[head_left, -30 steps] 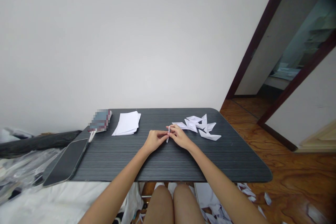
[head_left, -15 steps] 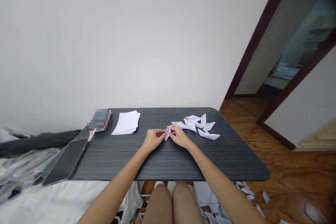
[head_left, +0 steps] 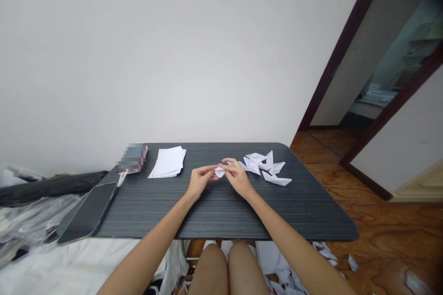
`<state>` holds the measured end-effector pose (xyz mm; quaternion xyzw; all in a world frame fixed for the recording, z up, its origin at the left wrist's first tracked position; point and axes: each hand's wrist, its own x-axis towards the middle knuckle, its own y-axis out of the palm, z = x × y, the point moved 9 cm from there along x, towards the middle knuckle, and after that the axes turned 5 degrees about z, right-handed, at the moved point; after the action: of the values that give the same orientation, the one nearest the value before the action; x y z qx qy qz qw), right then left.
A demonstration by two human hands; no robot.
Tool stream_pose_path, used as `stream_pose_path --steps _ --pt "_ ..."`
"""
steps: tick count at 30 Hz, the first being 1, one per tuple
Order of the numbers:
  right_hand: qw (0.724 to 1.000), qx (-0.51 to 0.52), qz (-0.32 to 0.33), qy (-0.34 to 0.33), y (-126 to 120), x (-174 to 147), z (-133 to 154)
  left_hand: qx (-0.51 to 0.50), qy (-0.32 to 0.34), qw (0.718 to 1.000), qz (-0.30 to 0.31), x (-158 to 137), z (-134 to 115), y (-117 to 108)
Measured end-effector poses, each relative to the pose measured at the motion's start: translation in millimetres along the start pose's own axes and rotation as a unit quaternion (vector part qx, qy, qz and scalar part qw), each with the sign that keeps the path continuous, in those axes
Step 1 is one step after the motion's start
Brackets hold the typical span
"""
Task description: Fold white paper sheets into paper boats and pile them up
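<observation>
Between my two hands, just above the dark table (head_left: 214, 212), is a small folded white paper (head_left: 219, 172). My left hand (head_left: 201, 179) pinches its left side between thumb and fingers. On the other side, my right hand (head_left: 238, 177) grips it with the thumb and fingertips, the forefinger stretched along the top. The fingers cover part of the paper's edges. Close to the right hand lie several folded paper boats (head_left: 256, 160), one partly behind its fingers. Left of my hands rests a stack of white paper sheets (head_left: 167, 162).
At the table's left edge lie a tablet (head_left: 88, 212) and a blurred-out packet or book (head_left: 132, 158) with a white strip below it. A plain wall (head_left: 207, 55) stands behind. Many folded papers (head_left: 285, 280) lie below the table, some on the wooden floor (head_left: 384, 235).
The folded paper has turned from standing upright and narrow to a flatter, wider position. My right fingers have shifted over its top edge. The view has moved slightly.
</observation>
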<state>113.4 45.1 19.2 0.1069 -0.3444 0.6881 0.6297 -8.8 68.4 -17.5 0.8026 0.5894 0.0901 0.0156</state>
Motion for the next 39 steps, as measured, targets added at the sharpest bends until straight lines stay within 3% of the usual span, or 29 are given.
stream_pose_path --steps 4,9,16,18,22,26,33,39 --pt "0.999 0.044 0.011 0.004 1.6 0.1 -4.9 -0.048 -0.01 0.999 -0.004 -0.2 1.9 -1.9" --pt "0.995 0.088 0.032 0.025 6.5 -0.7 -6.3 0.023 0.031 0.999 0.012 0.5 -3.8 2.3" --pt "0.958 0.207 0.017 0.198 12.6 -6.0 -40.4 0.085 0.042 0.995 0.032 -1.2 -4.3 9.5" --pt "0.958 0.209 0.016 0.197 11.5 -5.8 -40.0 0.111 0.033 0.992 0.05 -0.8 -1.8 14.5" --pt "0.96 0.22 0.008 0.174 7.3 -4.2 -30.7 0.135 -0.005 0.98 0.145 -3.0 6.5 34.6" --pt "0.957 0.211 0.035 0.194 13.1 -6.3 -30.1 0.131 -0.016 0.972 0.196 -9.3 4.6 45.8" --pt "0.974 0.146 0.052 0.164 11.7 -4.7 -28.3 0.127 -0.025 0.962 0.24 -14.4 -1.3 54.7" --pt "0.983 0.118 0.049 0.13 9.0 -0.9 -19.6 0.133 -0.033 0.961 0.239 -12.7 3.5 52.8"
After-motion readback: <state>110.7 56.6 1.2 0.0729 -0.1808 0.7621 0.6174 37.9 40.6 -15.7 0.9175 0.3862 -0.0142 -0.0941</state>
